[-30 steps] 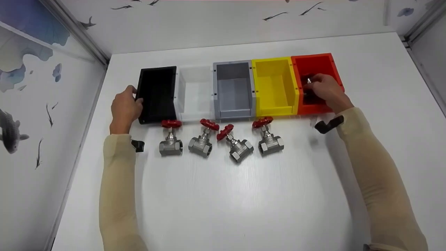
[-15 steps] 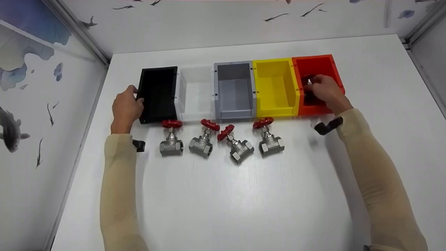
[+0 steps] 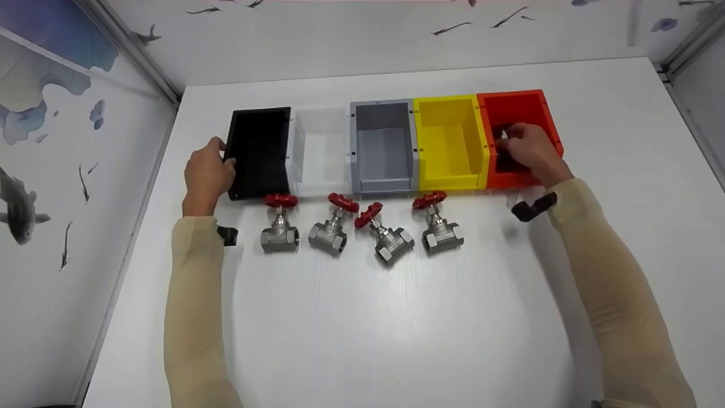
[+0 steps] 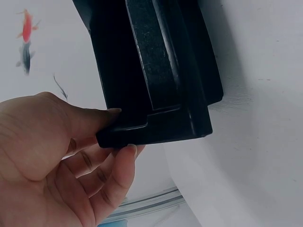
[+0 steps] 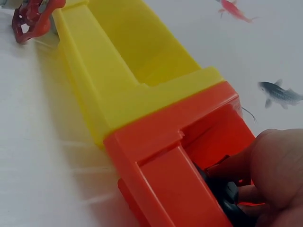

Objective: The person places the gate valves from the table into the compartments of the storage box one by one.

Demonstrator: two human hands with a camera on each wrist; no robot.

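My left hand (image 3: 208,173) pinches the outer side wall of the black bin (image 3: 260,153) at the row's left end. In the left wrist view, the thumb lies inside the wall of the black bin (image 4: 163,125) and the fingers outside. My right hand (image 3: 532,148) reaches into the red bin (image 3: 512,106), fingers curled on a dark object with a small silvery part (image 3: 504,135). The right wrist view shows a glossy dark piece (image 5: 229,196) beneath those fingers; its kind cannot be told. Several steel valves with red handwheels, such as one valve (image 3: 280,235), lie before the bins.
Between the black and red bins stand a clear bin (image 3: 323,150), a grey bin (image 3: 385,156) and a yellow bin (image 3: 450,141), side by side. All rest on a white table (image 3: 362,334). A patterned panel (image 3: 362,39) rises behind, another at left.
The whole scene shifts very slightly rightward in the head view. Both hands keep their places on the black bin and in the red bin; the valves stay put.
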